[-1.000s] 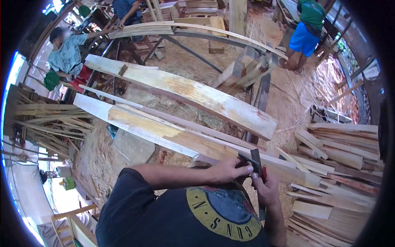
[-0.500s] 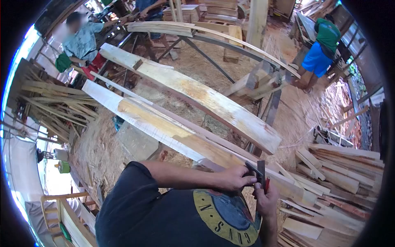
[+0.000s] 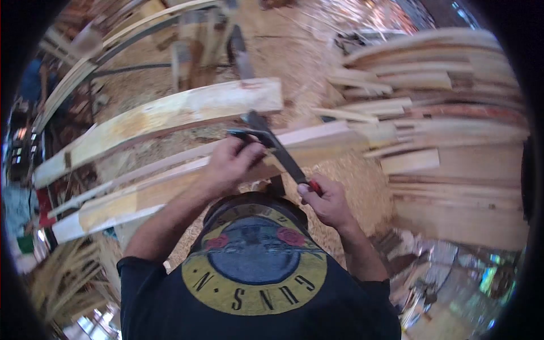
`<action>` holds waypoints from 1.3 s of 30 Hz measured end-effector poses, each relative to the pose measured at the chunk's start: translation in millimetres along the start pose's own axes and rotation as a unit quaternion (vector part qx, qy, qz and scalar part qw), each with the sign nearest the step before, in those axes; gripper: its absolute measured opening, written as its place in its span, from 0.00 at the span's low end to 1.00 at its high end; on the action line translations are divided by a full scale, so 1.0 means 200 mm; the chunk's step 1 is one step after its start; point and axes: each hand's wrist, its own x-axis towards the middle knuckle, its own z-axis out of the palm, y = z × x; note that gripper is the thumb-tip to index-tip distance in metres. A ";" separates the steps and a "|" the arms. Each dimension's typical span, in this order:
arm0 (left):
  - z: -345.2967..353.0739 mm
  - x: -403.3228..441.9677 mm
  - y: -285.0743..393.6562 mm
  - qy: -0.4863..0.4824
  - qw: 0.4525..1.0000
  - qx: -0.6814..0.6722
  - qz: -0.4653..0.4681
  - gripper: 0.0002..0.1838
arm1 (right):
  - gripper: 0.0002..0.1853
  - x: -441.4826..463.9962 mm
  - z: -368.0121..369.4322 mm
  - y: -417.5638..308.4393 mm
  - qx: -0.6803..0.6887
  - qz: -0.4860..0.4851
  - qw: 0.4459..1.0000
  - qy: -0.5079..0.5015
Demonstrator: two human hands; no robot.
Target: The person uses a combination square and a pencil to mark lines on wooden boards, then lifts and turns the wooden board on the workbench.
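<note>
My left hand (image 3: pixel 231 163) is closed on the dark crosspiece of a carpenter's square (image 3: pixel 288 160). The lower end of its long blade is pinched in my right hand (image 3: pixel 330 205). A red, pen-like object (image 3: pixel 315 185) also pokes out of my right hand; its kind is unclear. Both hands are in front of my chest, with the square slanting between them. Below and beyond it lies a long plank (image 3: pixel 127 203) with a yellowish face. Motion smears the view somewhat.
A second thick board (image 3: pixel 187 110) lies farther off, roughly parallel. Stacked planks (image 3: pixel 453 127) fill the right side. Wood shavings (image 3: pixel 362 187) cover the floor. A curved strip (image 3: pixel 68 93) rests on a frame at upper left, and offcuts (image 3: pixel 71 277) are heaped at lower left.
My view has swung to the right, so the boards now slant the other way. My hands have moved apart, and the square is now tilted between them.
</note>
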 end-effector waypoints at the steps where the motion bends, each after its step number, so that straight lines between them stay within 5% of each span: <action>1: -0.01 0.04 0.00 -0.008 1.000 0.008 -0.009 0.15 | 0.11 -0.04 -0.02 0.06 -0.001 0.019 1.000 0.007; 13: 0.22 0.43 0.10 -0.099 0.979 0.150 -0.095 0.18 | 0.14 -0.19 -0.11 0.33 0.077 0.122 0.989 0.035; 19: 0.25 0.43 0.07 -0.086 0.979 0.165 -0.082 0.18 | 0.12 -0.19 -0.19 0.37 -0.021 0.062 0.997 0.030; 22: 0.25 0.43 0.06 -0.072 0.979 0.175 -0.075 0.18 | 0.10 -0.17 -0.15 0.39 0.034 0.001 0.989 0.143; 28: 0.25 0.43 0.03 -0.059 0.978 0.192 -0.054 0.18 | 0.12 -0.13 -0.29 0.34 0.279 0.095 0.942 0.158; 33: 0.28 0.42 0.04 -0.045 0.983 0.174 -0.040 0.19 | 0.33 -0.06 -0.36 0.36 0.200 -0.076 0.947 0.239; 36: 0.28 0.41 0.04 -0.061 0.982 0.168 -0.059 0.19 | 0.35 -0.06 -0.42 0.36 0.236 -0.037 0.955 0.176; 39: 0.27 0.41 0.05 -0.065 0.976 0.197 -0.059 0.18 | 0.21 -0.01 -0.38 0.22 0.197 -0.082 0.957 0.197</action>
